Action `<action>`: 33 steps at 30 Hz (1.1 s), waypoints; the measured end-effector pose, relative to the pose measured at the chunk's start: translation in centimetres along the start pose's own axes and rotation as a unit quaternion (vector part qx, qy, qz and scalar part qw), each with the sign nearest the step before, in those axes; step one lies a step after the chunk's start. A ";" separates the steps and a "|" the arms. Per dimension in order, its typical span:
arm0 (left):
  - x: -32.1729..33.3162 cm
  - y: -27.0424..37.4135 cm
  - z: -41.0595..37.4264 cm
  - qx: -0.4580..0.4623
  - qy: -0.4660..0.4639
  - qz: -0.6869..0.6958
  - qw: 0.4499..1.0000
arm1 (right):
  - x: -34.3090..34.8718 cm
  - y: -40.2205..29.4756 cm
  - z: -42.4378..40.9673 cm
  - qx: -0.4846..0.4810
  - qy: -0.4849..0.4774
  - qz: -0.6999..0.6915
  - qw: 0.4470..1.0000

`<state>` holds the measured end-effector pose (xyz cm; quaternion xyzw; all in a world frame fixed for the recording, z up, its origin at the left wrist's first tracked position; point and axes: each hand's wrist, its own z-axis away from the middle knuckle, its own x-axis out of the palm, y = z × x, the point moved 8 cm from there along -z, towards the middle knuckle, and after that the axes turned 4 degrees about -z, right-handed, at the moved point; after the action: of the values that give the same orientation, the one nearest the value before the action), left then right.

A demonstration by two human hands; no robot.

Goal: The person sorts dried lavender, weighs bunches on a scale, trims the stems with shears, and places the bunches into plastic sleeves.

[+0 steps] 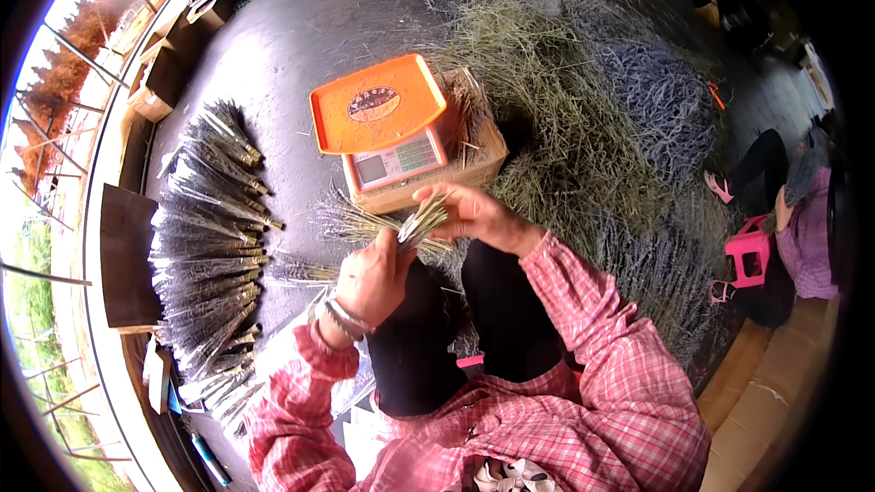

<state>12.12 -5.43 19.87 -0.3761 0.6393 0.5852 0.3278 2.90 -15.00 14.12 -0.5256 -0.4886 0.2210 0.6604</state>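
Note:
My left hand (374, 280) grips a small bundle of dried lavender stems (425, 222) above my knees. Around the cut ends of the same stems curl the fingers of my right hand (478, 215). Something pale and shiny shows on the bundle near my left thumb; I cannot tell what it is. Just beyond my hands, a digital scale with an orange tray (377, 106) stands on a cardboard box (482, 157). Loose lavender stems (355, 219) lie by the box's near left corner, and a smaller bunch (301, 273) lies left of my left hand.
Tied lavender bundles (212, 253) form a long row on the floor at left. A large heap of loose lavender (567, 82) spreads at right, with a purple pile (660, 102) on it. Another person (806, 225) sits at far right beside a pink stool (746, 253). Cardboard boxes (154, 85) line the left wall.

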 end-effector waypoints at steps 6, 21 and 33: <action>0.2 -2.0 0.7 -0.078 0.085 0.001 0.993 | -22.0 9.7 -3.9 -0.023 0.370 0.409 0.834; 0.4 -4.4 -0.9 -0.111 0.081 0.121 0.983 | -30.4 8.5 -9.1 0.211 0.353 0.593 0.692; 2.6 -3.6 -1.1 -0.160 -0.044 0.510 0.844 | -5.7 1.2 -2.3 0.025 0.126 0.033 0.991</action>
<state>13.96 -6.87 15.97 -0.0178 0.6234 0.7799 -0.0537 2.80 -20.30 10.77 -0.5487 -0.3784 0.1867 0.7217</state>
